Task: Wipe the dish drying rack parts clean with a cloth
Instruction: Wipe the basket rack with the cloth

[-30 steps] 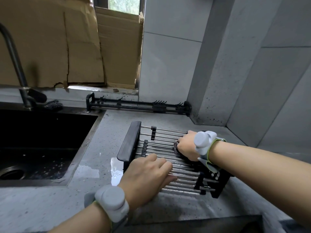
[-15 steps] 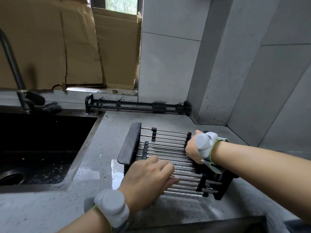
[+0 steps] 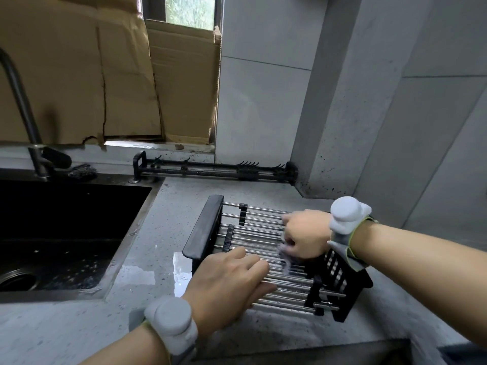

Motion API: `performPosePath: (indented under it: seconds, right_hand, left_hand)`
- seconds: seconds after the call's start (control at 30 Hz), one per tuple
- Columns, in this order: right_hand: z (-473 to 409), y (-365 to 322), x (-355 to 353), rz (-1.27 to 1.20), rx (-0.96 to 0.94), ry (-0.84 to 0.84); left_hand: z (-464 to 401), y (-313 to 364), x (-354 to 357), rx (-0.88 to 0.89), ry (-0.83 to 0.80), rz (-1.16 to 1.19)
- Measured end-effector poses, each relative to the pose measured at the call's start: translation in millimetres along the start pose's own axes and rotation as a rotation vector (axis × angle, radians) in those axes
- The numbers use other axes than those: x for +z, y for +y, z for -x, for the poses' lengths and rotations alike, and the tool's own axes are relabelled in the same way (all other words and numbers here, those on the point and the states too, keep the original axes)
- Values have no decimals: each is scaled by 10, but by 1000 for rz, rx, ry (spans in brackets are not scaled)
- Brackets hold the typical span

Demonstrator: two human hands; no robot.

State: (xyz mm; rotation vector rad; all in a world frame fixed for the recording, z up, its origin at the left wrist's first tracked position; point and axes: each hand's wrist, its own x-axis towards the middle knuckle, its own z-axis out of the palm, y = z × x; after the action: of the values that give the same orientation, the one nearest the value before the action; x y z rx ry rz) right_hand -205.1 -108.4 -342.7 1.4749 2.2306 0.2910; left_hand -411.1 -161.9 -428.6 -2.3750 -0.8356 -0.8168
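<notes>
Head camera view, looking down at two bare forearms reaching over a kitchen counter. The left hand (image 3: 232,283) lies flat, fingers straight and together, pressing on the near steel rods of a dish drying rack (image 3: 266,256). The right hand (image 3: 305,237) is curled around a small bunched cloth (image 3: 286,255), held against the rods near the middle of the rack; the cloth is blurred and mostly hidden under the fingers. Each wrist wears a grey band with a rounded grey device.

The rack sits on the grey speckled countertop (image 3: 147,322), with black end pieces at its left and right and parallel metal rods between them. A puddle of water (image 3: 181,272) lies on the counter just beside the rack's left end. Further left is a dark sink (image 3: 60,233) with a tall faucet (image 3: 21,101) behind it. Another long black rack part (image 3: 213,169) lies along the back wall. Cardboard (image 3: 79,69) covers the window area above.
</notes>
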Motion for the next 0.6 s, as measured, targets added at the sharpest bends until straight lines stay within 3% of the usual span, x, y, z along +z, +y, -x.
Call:
performPosePath:
  seconds: [0.23,0.37,0.43,0.6]
  right_hand:
    - [-357,-298,-226,-246,-104,399]
    - [-536,-517,-171,-544,-258,347]
    - [-543,-500,-67,-582,-317,323]
    - [-428,-301,255,-315,-483,280]
  left_hand:
    - [7,9,-3,7,20,3]
    - [4,24,16,-7,24,-11]
    - [7,20,25,2,35,-11]
    - [9,10,66,20,80,-11]
